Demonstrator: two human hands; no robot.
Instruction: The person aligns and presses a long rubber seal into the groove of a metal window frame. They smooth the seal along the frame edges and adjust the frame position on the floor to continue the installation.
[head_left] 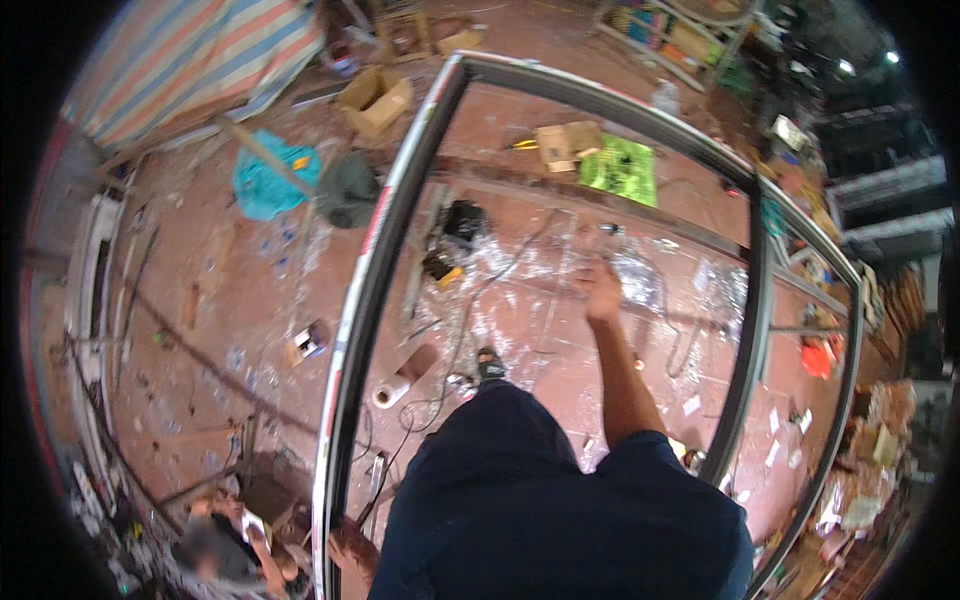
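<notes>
A large dark metal window frame (388, 228), with pale film along its outer edges, surrounds me and has a crossbar (752, 330) on the right side. My left hand (352, 550) is at the near left, closed around the frame's left bar; part of its fingers is hidden by the bar. Stretched forward inside the frame's opening, my right hand (602, 292) is slightly blurred. Its fingers look extended, with nothing seen in them. Below it on the floor lies crumpled clear plastic film (640, 278).
A roll of film (387, 393), a dark cable and a green bag (618, 170) lie on the red floor. A cardboard box (376, 100) stands ahead, left of a wooden beam (690, 228). Another person (215, 545) sits at the near left. Clutter lines the right side.
</notes>
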